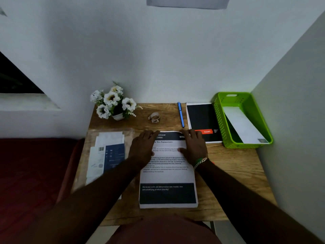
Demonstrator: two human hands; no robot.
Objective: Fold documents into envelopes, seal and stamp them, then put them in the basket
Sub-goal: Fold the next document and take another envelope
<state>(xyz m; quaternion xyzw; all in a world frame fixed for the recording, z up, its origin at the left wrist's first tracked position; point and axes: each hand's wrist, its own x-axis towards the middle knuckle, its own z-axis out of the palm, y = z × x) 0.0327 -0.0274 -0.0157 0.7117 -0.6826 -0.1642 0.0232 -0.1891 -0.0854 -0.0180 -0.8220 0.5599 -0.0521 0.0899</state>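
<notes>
You have a brown wood-grain counter (pixel 228 161), a lime-green perforated basket (pixel 219 120) holding a white envelope (pixel 242 125), a blue pen (pixel 180 114), and a black notepad (pixel 202 118) with an orange band. Your document (pixel 168 176) is white with black text and dark bands.

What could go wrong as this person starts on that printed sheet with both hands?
1. The document seems to top a stack, so the left hand and right hand might lift two sheets at once.
2. The far edge sits close to the blue pen and notebook; folding could nudge them.
3. The green basket already holds an envelope lying slanted, so another may rest unevenly.
</notes>
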